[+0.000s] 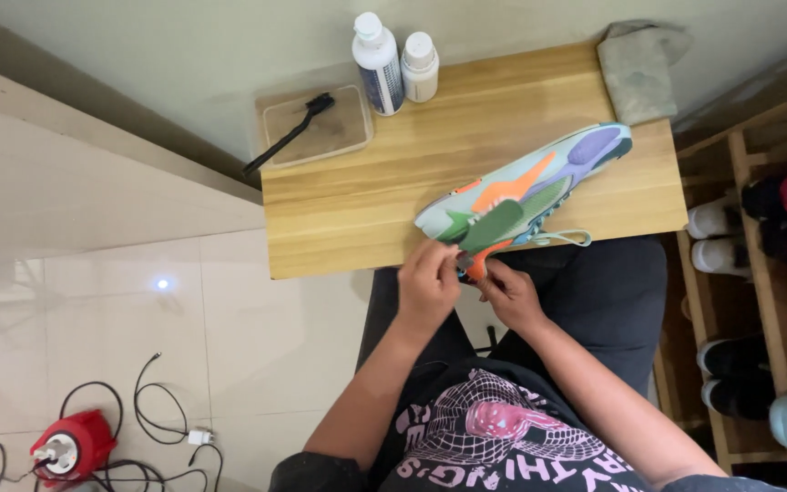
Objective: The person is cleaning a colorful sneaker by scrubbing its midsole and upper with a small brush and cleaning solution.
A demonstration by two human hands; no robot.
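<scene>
I see the sneaker [526, 187] lying on the bench [366, 200], long axis running up-right away from both hands. Left hand [427, 284] and right hand [507, 293] pinch its near end (right slightly closer), fingers clenched on it.

Black pink-printed T-shirt, dark trousers, bare forearms

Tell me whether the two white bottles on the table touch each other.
Touching. The head view shows the taller bottle and the shorter bottle pressed side by side, no gap showing between them.
</scene>
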